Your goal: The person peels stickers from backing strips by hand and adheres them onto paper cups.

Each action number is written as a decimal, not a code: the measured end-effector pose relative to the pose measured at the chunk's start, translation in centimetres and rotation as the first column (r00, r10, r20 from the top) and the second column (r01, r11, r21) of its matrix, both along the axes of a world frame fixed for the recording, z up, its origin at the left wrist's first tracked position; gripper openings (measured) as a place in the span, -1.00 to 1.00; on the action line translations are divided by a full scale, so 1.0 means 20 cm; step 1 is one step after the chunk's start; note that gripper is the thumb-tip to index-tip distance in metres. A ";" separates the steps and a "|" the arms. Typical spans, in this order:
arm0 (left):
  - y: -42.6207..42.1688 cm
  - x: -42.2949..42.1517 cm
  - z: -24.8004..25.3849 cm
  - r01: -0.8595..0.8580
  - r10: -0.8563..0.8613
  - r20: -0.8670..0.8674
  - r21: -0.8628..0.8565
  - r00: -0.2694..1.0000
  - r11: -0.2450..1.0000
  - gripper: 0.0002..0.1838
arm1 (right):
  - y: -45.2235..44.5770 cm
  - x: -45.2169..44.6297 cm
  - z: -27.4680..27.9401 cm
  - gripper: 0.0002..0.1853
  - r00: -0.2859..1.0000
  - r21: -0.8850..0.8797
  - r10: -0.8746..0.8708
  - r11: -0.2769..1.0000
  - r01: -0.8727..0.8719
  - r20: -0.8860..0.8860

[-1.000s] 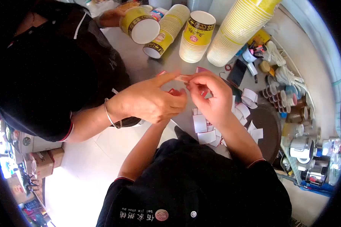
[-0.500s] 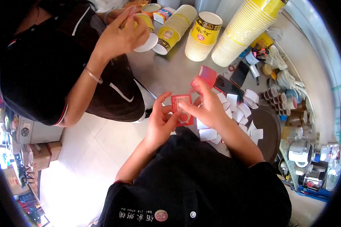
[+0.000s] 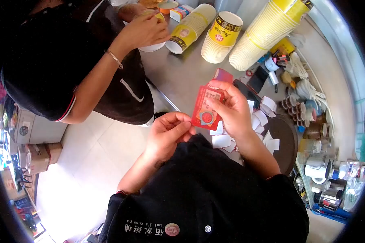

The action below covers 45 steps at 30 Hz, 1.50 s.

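My right hand (image 3: 233,109) grips a red printed card (image 3: 207,115) with a round blue and orange design, thumb on its face. At the card's lower left corner, my left hand (image 3: 168,135) has thumb and forefinger closed together; whether they pinch anything is hidden. Just behind the right fingers lies a red and purple packet (image 3: 222,75) on the metal table (image 3: 162,75). Small white folded cards (image 3: 222,141) lie scattered beneath and beside my right hand, partly covered by it.
Stacked yellow paper cups (image 3: 223,38) stand at the back, with another stack (image 3: 192,28) on its side. Phones (image 3: 257,79) lie right of my hand beside a dark round tray (image 3: 282,139). At left, a co-worker's hand (image 3: 148,30) is over a white lid.
The red card has shifted right and tilted, now mainly in my right hand. My left hand has moved slightly down and left. The co-worker's hand has moved right and down.
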<state>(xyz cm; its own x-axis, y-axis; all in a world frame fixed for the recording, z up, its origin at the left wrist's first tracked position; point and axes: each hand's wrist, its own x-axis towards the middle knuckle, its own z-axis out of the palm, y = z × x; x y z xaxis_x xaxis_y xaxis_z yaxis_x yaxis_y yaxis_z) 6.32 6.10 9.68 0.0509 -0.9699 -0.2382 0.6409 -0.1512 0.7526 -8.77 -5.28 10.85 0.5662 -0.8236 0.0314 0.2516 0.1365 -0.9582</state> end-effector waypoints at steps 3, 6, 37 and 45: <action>0.01 0.00 0.01 -0.002 0.002 0.002 -0.011 1.000 1.000 -0.91 | 0.01 0.00 0.00 -0.61 1.000 0.016 0.000 1.000 0.000 0.015; 0.01 -0.01 0.01 -0.004 0.004 0.010 -0.017 1.000 1.000 -0.91 | 0.02 0.00 -0.01 -0.61 1.000 -0.012 0.003 1.000 -0.003 -0.006; 0.00 -0.13 0.01 -0.110 0.355 0.734 -0.361 0.579 0.926 -0.95 | 0.16 -0.06 0.04 -0.82 0.953 -0.760 -0.176 0.645 -0.078 -0.247; -0.04 -0.17 -0.05 -0.163 0.247 0.269 -0.300 0.931 0.940 -0.90 | 0.17 -0.07 -0.01 -0.80 0.978 -0.609 -0.155 0.792 0.037 -0.142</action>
